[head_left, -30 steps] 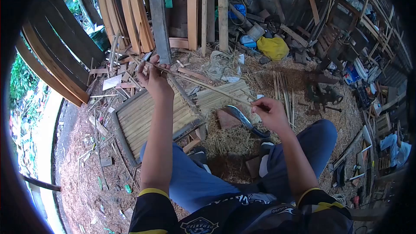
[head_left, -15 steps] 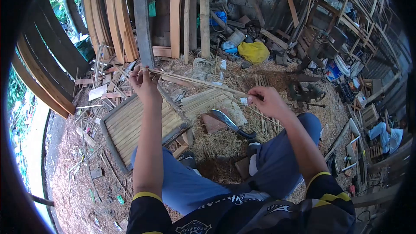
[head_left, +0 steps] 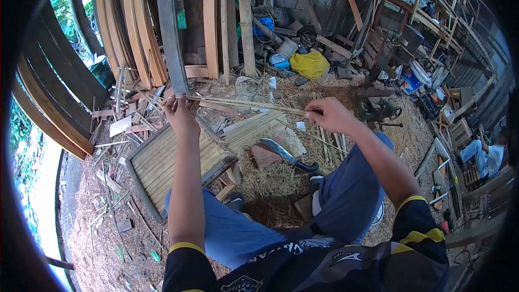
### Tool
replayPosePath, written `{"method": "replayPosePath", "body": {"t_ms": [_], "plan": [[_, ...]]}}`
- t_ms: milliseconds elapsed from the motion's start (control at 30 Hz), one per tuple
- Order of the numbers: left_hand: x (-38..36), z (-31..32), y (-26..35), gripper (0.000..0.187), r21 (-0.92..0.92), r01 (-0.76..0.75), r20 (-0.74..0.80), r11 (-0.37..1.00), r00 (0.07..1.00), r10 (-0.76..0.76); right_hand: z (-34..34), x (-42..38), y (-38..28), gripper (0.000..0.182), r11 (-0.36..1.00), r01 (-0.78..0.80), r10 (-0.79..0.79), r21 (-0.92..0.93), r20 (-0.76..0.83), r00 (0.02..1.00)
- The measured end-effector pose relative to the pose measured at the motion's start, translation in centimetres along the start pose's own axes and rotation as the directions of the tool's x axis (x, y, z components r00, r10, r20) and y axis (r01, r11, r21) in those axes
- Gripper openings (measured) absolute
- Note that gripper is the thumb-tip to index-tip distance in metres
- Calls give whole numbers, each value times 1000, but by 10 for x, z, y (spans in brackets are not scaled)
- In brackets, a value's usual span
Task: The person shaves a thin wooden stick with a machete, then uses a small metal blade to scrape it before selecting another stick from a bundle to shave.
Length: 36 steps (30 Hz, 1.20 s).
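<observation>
Thin bamboo strips [head_left: 246, 104] stretch nearly level between my two hands. My left hand [head_left: 181, 112] pinches them near their left part, where more ends stick out past the fingers. At the right end, my right hand [head_left: 331, 114] has thumb and fingers closed on the strips. Below them is a bamboo-slatted panel [head_left: 175, 165] with a dark frame, tilted beside my left leg. A machete [head_left: 286, 154] with a dark handle lies across a reddish block [head_left: 265, 156] between my knees. More bamboo slats [head_left: 254, 128] lie behind the block.
Tall planks [head_left: 141, 27] lean at the back left. A yellow bag [head_left: 310, 65] lies among scrap near the wall, and a metal vise [head_left: 381, 111] stands right of my hands. Wood shavings cover the floor. Another person [head_left: 486, 154] sits at far right.
My view has shifted slightly. The strips now lie more level, with my right hand raised a little and my left lowered slightly. Both hands keep their hold.
</observation>
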State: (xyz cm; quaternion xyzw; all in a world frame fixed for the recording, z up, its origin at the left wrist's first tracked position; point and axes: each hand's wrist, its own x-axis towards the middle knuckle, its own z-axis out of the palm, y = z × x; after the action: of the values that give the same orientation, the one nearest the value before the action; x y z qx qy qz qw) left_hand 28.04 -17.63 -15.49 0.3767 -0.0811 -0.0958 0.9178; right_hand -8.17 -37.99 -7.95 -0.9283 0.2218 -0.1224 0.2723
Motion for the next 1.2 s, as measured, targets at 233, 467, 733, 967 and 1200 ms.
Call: {"method": "replayPosePath", "body": {"t_ms": [233,467,733,967,1200], "plan": [[-12,19,8,36,573,-459,139,679,871,472,-19,4,6,24,999,-15,16,-49,18,1000],[-96,74,13,34,309,-923,946,230,324,26,-26,8,8,22,996,37,-27,-82,118,993],[-146,122,-42,23,328,-939,824,99,233,-517,-40,19,22,19,981,176,-153,-84,233,960],[-155,135,-112,25,429,-877,803,214,262,-536,-59,35,80,18,971,201,-140,-132,367,920],[-169,141,-216,27,540,-837,650,90,347,-676,-68,40,172,23,961,181,-164,-208,97,982]]}}
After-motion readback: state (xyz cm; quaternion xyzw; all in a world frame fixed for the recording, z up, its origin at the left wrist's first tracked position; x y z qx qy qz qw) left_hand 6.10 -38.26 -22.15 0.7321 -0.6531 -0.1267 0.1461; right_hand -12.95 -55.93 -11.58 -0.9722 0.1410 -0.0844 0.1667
